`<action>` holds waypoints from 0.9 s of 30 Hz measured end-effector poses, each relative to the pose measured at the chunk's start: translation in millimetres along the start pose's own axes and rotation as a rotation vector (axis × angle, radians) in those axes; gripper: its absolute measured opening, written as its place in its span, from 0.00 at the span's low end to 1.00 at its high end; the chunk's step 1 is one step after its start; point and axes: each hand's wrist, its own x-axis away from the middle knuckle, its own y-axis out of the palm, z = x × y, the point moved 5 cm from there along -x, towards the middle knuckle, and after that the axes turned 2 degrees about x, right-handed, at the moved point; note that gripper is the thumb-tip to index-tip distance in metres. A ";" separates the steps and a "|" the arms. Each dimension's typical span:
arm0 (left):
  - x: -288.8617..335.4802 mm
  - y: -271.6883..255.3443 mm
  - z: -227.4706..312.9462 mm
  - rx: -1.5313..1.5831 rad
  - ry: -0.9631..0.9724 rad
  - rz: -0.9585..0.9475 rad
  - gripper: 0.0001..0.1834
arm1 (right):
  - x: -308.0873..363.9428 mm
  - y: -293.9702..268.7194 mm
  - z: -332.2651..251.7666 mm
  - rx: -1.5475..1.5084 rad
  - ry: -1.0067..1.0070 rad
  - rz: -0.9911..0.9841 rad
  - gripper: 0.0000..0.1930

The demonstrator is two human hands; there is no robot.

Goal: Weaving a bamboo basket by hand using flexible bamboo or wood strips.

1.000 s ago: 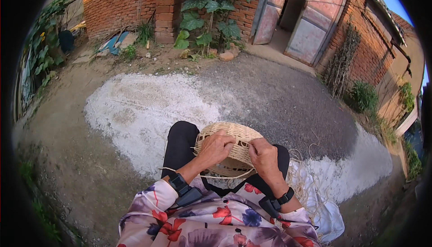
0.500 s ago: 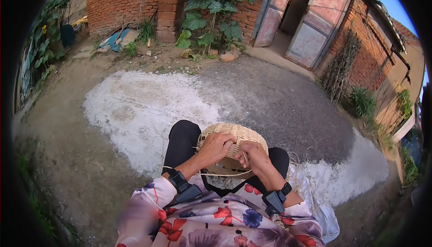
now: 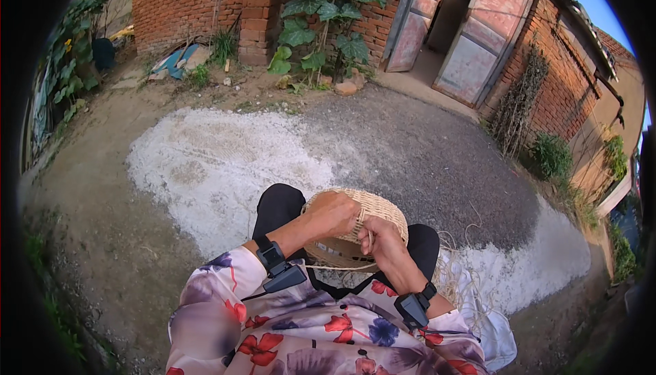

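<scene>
A pale woven basket (image 3: 384, 205) rests tilted between my knees, its opening turned toward me. My left hand (image 3: 333, 212) lies over the basket's left side, fingers closed at the rim and partly hidden behind the hand. Beside it, close to touching, my right hand (image 3: 384, 239) is curled in a pinch on a thin weaving strand at the rim. A loose length of pale strand (image 3: 335, 268) runs below the basket opening toward my left wrist. Both wrists wear black straps with dark box-shaped devices.
More loose strands (image 3: 471, 224) and a white sack (image 3: 493, 337) lie on the ground at my right. White powdery material (image 3: 219, 149) and a dark grey patch (image 3: 437, 163) cover the ground ahead. Farther off are a brick wall (image 3: 184, 6), climbing plants and a partly open metal door (image 3: 478, 40).
My left hand has turned and shifted slightly up, its forearm raised and the back of the hand now covering more of the basket. My right hand stays near the rim, shifted slightly.
</scene>
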 end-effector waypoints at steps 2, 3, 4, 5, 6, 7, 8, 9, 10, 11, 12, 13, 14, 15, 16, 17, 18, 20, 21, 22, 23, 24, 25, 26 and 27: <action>1.1 -5.9 5.6 -0.044 0.029 0.080 0.08 | 12.9 7.7 -15.3 0.340 -0.137 0.075 0.12; 2.9 -9.2 5.4 -0.044 0.033 0.075 0.08 | 19.2 6.8 -20.1 0.334 -0.137 0.078 0.12; 8.5 -22.8 -0.4 -0.102 -0.042 0.221 0.07 | 32.5 2.2 -43.7 0.581 -0.475 0.179 0.16; 15.6 -36.2 -8.7 -0.159 -0.118 0.366 0.06 | 47.2 -0.4 -62.2 0.824 -0.816 0.280 0.20; 21.6 -50.8 -21.0 -0.208 -0.189 0.446 0.06 | 48.1 -13.8 -66.6 0.742 -0.746 0.298 0.20; 29.3 -64.1 -34.8 -0.257 -0.256 0.523 0.06 | 47.7 -28.0 -68.5 0.656 -0.676 0.319 0.20; 37.7 -65.9 -45.7 -0.221 -0.273 0.524 0.05 | 47.2 -38.2 -67.3 0.627 -0.653 0.346 0.19; 36.3 -63.5 -45.4 -0.222 -0.267 0.524 0.05 | 44.7 -44.0 -66.0 0.624 -0.658 0.351 0.19; 38.5 -55.1 -53.5 0.234 -0.380 0.514 0.06 | 43.6 -50.2 -62.4 0.614 -0.669 0.371 0.18; 38.0 -43.6 -59.4 0.691 -0.482 0.483 0.06 | 41.7 -54.3 -59.3 0.605 -0.680 0.390 0.16; 31.3 -33.4 -54.3 1.179 -0.455 0.484 0.07 | 40.2 -56.1 -55.3 0.591 -0.690 0.389 0.15; 28.5 -30.9 -48.3 1.181 -0.455 0.481 0.07 | 39.6 -58.6 -50.2 0.592 -0.689 0.392 0.15; 25.1 -25.3 -39.2 1.481 -0.403 0.441 0.06 | 38.3 -61.1 -43.0 0.556 -0.663 0.358 0.14; 22.3 -22.7 -31.7 1.776 -0.340 0.394 0.06 | 35.9 -63.7 -36.4 0.520 -0.638 0.322 0.13; 21.9 -20.2 -33.7 1.823 -0.357 0.399 0.05 | 32.6 -69.8 -30.1 0.509 -0.625 0.332 0.11; 24.8 -24.7 -38.3 1.823 -0.356 0.397 0.05 | 31.8 -74.9 -27.3 0.509 -0.626 0.334 0.11; 31.1 -33.8 -48.0 1.490 -0.423 0.328 0.05 | 32.0 -82.3 -24.7 0.479 -0.583 0.325 0.10; 50.9 -59.3 -65.3 0.672 -0.465 0.202 0.07 | 34.3 -97.9 -20.6 0.447 -0.540 0.322 0.08; 61.7 -70.5 -71.9 0.185 -0.440 0.139 0.09 | 34.6 -109.0 -17.4 0.431 -0.536 0.354 0.07; 73.9 -70.7 -75.2 0.100 -0.350 0.242 0.10 | 34.8 -117.5 -16.2 0.416 -0.536 0.382 0.06; 83.2 -64.6 -87.0 0.096 -0.349 0.239 0.10 | 34.4 -124.6 -13.5 0.411 -0.537 0.382 0.06; 85.6 -67.7 -90.9 0.039 -0.327 0.318 0.09 | 34.2 -135.0 -11.6 0.416 -0.522 0.422 0.06; 87.0 -69.9 -94.1 -0.019 -0.306 0.396 0.09 | 33.4 -143.6 -8.6 0.420 -0.508 0.461 0.06; 92.6 -66.1 -108.1 0.161 -0.486 0.401 0.10 | 31.7 -149.3 -4.7 0.414 -0.517 0.475 0.06; 89.9 -65.4 -110.6 0.161 -0.483 0.397 0.10 | 30.5 -153.1 -1.8 0.411 -0.516 0.479 0.06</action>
